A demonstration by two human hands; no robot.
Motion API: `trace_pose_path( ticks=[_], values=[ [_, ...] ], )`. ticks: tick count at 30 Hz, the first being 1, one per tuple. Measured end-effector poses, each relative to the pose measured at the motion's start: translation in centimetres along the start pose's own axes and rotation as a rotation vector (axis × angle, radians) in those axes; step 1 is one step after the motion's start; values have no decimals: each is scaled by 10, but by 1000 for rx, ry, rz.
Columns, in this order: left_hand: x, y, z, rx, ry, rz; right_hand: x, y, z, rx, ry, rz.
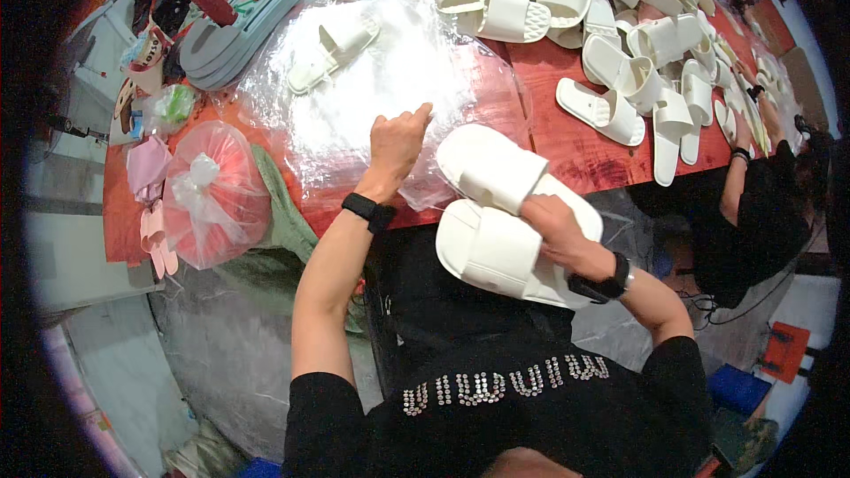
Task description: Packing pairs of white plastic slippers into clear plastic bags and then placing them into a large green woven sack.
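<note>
My right hand [558, 228] grips a pair of white slippers, its fingers wrapped at the straps. The upper slipper [491, 164] and the lower slipper [491, 248] lie side by side, toes to the left, just off the table's near edge. My left hand [396, 149] rests over a stack of clear plastic bags [390, 62]. Its index finger stretches out to the right across the film; the other fingers are curled and partly hidden. A single white slipper [332, 53] lies on the far part of the bag stack, apart from my hand.
A heap of white slippers [620, 53] covers the right of the red table [553, 155]. At left stand grey-blue slippers [212, 49], a tied bag of something red [217, 204] and pink slippers [158, 239]. A co-worker's hand [744, 133] reaches among slippers at far right.
</note>
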State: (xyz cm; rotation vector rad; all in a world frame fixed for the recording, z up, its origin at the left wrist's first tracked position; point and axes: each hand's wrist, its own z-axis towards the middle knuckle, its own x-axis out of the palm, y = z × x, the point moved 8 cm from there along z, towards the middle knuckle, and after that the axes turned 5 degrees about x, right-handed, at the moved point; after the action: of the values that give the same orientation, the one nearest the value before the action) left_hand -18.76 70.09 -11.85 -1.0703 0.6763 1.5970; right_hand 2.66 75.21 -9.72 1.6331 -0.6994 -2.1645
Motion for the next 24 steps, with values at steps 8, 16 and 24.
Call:
trace_pose_path(
  ticks=[8,16,24],
  values=[
    [-23,-12,-34,250,-48,-21,29,-21,37,127,-131,-54],
    [-19,-15,-58,165,-12,-100,48,-31,52,280,-187,-6],
    [-21,4,-75,-47,-157,-133,46,-30,60,284,-234,-29]
  ],
)
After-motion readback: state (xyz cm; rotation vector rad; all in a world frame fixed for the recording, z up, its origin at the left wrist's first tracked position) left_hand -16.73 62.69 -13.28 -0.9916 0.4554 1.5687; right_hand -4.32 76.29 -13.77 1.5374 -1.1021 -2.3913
